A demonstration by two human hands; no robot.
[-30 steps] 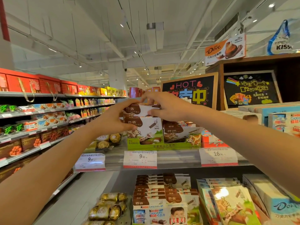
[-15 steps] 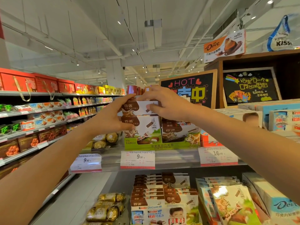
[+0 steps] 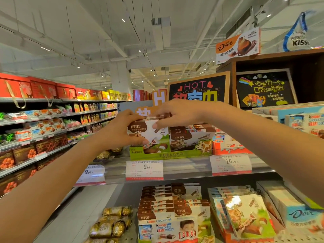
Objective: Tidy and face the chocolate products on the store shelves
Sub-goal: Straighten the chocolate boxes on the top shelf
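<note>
A brown-and-white Bainuo chocolate box (image 3: 147, 135) stands upright at the front left of a green display tray (image 3: 164, 155) on the upper shelf. My left hand (image 3: 121, 130) grips its left edge, thumb on the lower front. My right hand (image 3: 177, 114) reaches over from the right and pinches the box's top edge, thumb on the front face. More Bainuo boxes (image 3: 189, 137) lie stacked in the right half of the tray. Both forearms stretch up from the bottom corners.
Price tags (image 3: 144, 170) hang along the shelf edge. Below lie Bainuo stacks (image 3: 157, 206), Kinder boxes (image 3: 168, 228), gold-wrapped chocolates (image 3: 112, 223) and Dove boxes (image 3: 298, 213). A red-and-white Kinder pack (image 3: 226, 144) sits right of the tray. Chalkboard signs (image 3: 198, 88) stand behind; an aisle of shelves runs left.
The small box that both hands held on top of the stack is gone from view. My hands now sit lower, holding the upright front box. The view has tilted slightly.
</note>
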